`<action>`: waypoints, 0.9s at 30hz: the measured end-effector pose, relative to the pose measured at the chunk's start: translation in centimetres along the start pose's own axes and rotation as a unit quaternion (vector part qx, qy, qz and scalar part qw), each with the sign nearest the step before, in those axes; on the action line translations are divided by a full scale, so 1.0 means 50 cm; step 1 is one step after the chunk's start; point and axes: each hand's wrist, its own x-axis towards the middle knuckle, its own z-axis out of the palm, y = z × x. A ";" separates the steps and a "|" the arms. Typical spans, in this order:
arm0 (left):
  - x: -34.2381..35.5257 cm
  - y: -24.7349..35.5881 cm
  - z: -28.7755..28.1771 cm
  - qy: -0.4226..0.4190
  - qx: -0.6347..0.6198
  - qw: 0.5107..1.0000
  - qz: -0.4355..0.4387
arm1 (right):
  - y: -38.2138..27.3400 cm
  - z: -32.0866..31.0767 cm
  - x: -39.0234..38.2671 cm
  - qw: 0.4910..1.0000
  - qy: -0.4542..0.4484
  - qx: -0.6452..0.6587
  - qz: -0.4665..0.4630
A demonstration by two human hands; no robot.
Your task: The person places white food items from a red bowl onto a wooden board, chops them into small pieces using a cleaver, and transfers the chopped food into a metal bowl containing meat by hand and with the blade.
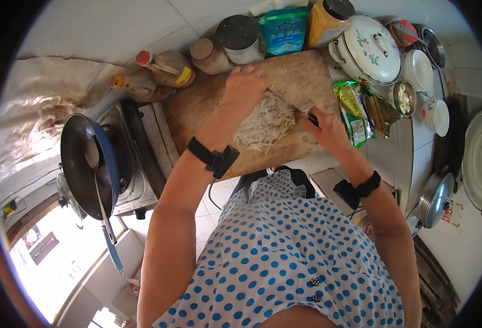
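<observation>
Just above the frame's centre, a heap of pale shreds (265, 127) had been largely cut on the wooden board (304, 76), finer chopping perhaps left, the knife (313, 119) gripped by the right hand (329, 132), while the left hand's (245, 86) hold couldn't be told.

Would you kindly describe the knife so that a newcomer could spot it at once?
Start with the wooden board in the upper middle, which bears a heap of pale shreds. At the heap's right edge, the right hand grips the knife, its blade slanting toward the left hand. The black handle sets it apart from the pale shreds and brown wood.
</observation>
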 end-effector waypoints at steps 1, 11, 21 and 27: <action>-0.012 -0.002 -0.013 -0.010 0.003 1.000 0.000 | -0.005 0.004 -0.002 1.000 -0.023 0.016 -0.006; -0.161 0.002 -0.119 -0.053 -0.008 0.997 -0.063 | -0.097 -0.014 -0.012 0.990 -0.126 0.033 -0.060; -0.280 0.051 -0.034 0.015 -0.010 0.989 -0.148 | -0.108 -0.010 0.052 0.941 -0.136 -0.229 -0.208; -0.267 0.055 -0.031 0.035 -0.007 0.991 -0.132 | -0.076 0.004 0.074 0.946 -0.121 -0.208 -0.217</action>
